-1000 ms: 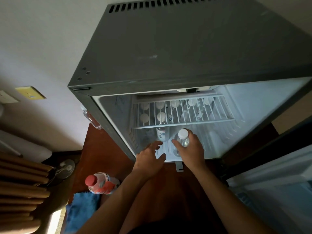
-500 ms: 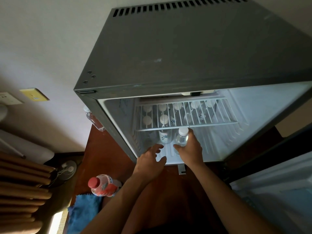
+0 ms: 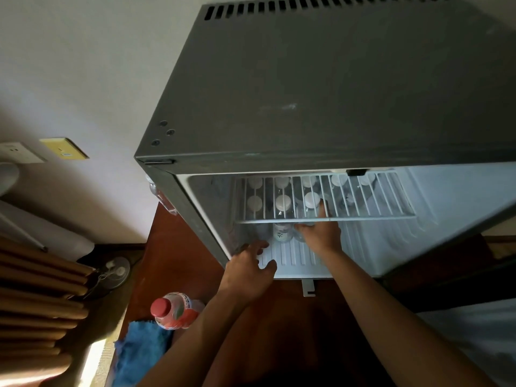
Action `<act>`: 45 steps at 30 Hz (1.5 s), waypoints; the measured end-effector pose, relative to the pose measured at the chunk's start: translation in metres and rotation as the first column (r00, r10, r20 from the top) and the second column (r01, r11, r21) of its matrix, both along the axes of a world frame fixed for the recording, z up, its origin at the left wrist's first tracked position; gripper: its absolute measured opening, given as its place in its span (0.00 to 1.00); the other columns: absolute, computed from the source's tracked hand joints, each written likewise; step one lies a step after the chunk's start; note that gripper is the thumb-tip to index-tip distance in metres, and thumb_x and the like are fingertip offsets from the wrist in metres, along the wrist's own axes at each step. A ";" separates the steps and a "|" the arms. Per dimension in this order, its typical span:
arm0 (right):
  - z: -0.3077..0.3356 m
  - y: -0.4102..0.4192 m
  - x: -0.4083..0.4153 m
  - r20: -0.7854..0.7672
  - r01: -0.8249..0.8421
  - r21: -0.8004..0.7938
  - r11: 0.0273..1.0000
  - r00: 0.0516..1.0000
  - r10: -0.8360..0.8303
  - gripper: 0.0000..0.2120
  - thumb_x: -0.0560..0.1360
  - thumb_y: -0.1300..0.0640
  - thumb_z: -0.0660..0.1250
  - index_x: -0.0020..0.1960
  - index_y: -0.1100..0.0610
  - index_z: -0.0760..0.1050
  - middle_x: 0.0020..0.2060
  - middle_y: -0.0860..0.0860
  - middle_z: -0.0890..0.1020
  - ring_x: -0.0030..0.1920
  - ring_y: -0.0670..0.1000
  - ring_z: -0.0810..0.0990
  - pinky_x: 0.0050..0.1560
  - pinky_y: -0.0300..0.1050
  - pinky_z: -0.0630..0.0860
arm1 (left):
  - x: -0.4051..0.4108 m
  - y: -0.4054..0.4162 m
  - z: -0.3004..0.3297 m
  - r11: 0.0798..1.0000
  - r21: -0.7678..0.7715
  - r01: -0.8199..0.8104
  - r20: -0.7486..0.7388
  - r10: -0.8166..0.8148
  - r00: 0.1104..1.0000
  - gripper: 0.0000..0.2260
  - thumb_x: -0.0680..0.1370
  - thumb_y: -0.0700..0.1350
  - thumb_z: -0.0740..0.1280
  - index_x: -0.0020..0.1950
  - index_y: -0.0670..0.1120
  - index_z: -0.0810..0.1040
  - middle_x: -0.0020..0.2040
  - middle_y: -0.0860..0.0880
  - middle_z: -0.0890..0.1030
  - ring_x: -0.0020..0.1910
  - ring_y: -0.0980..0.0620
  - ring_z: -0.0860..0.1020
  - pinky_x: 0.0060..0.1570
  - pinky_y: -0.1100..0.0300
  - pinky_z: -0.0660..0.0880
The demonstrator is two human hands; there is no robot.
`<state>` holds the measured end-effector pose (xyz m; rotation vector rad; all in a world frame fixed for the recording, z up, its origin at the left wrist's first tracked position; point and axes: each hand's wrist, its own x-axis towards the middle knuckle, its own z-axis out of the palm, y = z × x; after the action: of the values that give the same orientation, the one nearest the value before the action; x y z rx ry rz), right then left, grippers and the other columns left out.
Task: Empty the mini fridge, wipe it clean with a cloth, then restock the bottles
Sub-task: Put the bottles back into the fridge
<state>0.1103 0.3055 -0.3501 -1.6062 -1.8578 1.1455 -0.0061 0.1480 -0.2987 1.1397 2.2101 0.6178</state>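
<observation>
Clear bottle [image 3: 307,219] in right hand [image 3: 321,233]

Dim room, bright fridge interior [image 3: 435,196], wide-angle edge distortion.

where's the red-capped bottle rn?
Head view, lower left: the red-capped bottle sits outside the mini fridge, on the wooden surface, beside the blue cloth, left of the left forearm.

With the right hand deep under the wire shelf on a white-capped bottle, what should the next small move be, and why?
Probably let go and draw the right hand back out. The bottle it grips already stands upright under the wire shelf, level with the other capped bottles. The left hand waits open at the fridge floor, and a red-capped bottle is yet to be loaded.
</observation>
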 end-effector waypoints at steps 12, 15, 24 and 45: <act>-0.012 0.002 0.008 0.200 -0.051 -0.132 0.990 0.977 0.077 0.27 0.71 0.50 0.75 0.66 0.54 0.70 0.56 0.52 0.81 0.52 0.55 0.81 0.49 0.48 0.78 | 0.000 -0.001 0.004 1.000 -0.014 -0.001 -0.032 0.001 0.999 0.14 0.76 0.51 0.67 0.62 0.55 0.77 0.55 0.57 0.81 0.49 0.57 0.79 0.53 0.60 0.76; -0.010 -0.012 0.018 0.280 -0.059 -0.198 0.978 0.953 0.114 0.19 0.74 0.52 0.69 0.63 0.54 0.71 0.52 0.52 0.81 0.47 0.54 0.78 0.45 0.45 0.74 | 0.002 -0.006 0.008 1.000 -0.012 0.015 -0.065 -0.016 0.998 0.14 0.77 0.50 0.66 0.62 0.54 0.77 0.55 0.56 0.81 0.51 0.56 0.79 0.56 0.56 0.76; 0.010 -0.080 0.018 0.211 -0.142 -0.162 0.976 0.962 0.175 0.08 0.77 0.52 0.64 0.53 0.52 0.78 0.44 0.48 0.83 0.42 0.48 0.81 0.43 0.43 0.76 | 0.001 -0.038 0.024 0.998 0.050 -0.026 -0.055 0.028 0.998 0.11 0.77 0.49 0.67 0.59 0.55 0.79 0.51 0.58 0.82 0.50 0.57 0.80 0.51 0.62 0.73; 0.085 -0.198 -0.110 -0.148 -0.373 -0.095 0.923 0.922 0.357 0.04 0.74 0.53 0.66 0.41 0.49 0.78 0.34 0.45 0.82 0.38 0.47 0.82 0.46 0.51 0.80 | -0.125 -0.123 0.053 0.937 0.244 -0.249 0.085 0.235 0.968 0.06 0.78 0.47 0.69 0.53 0.55 0.82 0.45 0.62 0.82 0.44 0.67 0.79 0.43 0.69 0.73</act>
<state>0.0007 0.1073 -0.2649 -1.2366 -2.0922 1.5069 -0.1316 0.0254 -0.2460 0.9607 2.2902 1.0493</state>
